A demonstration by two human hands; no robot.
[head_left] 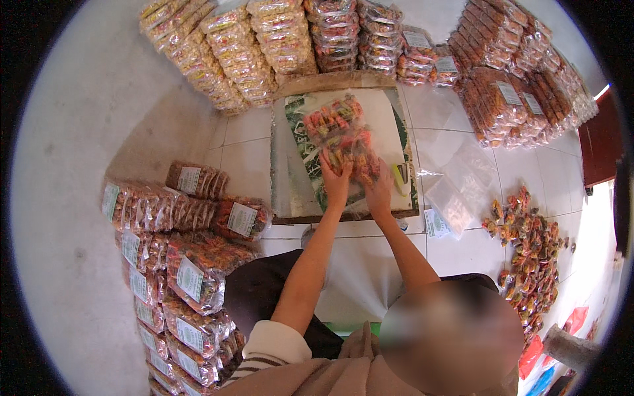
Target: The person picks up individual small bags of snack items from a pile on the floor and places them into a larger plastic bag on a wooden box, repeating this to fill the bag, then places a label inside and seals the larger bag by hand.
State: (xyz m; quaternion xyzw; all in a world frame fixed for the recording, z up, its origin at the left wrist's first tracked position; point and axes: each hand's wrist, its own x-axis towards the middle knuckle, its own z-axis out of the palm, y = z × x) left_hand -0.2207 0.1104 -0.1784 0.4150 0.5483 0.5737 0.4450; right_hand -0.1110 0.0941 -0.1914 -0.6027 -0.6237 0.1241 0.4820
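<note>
A clear plastic bag (333, 119) of small colourful snack packets lies on a board (277, 198) with a pale, green-patterned sheet on top. My left hand (335, 173) grips the lower left of the bagged packets (356, 155), fingers curled round their edge. My right hand (378, 190) holds the lower right side of the same bundle, its fingertips partly behind the plastic. Whether the bundle is one long bag or two overlapping ones, I cannot tell. A yellow-green handled tool (400, 178) lies just right of my right hand.
Tall stacks of bagged snacks (284, 36) line the back, with brown packs (498, 105) at back right. Labelled bags (188, 277) are piled at left beside a grey wall (66, 165). Empty plastic bags (462, 188) and loose packets (528, 264) lie at right on the tiled floor.
</note>
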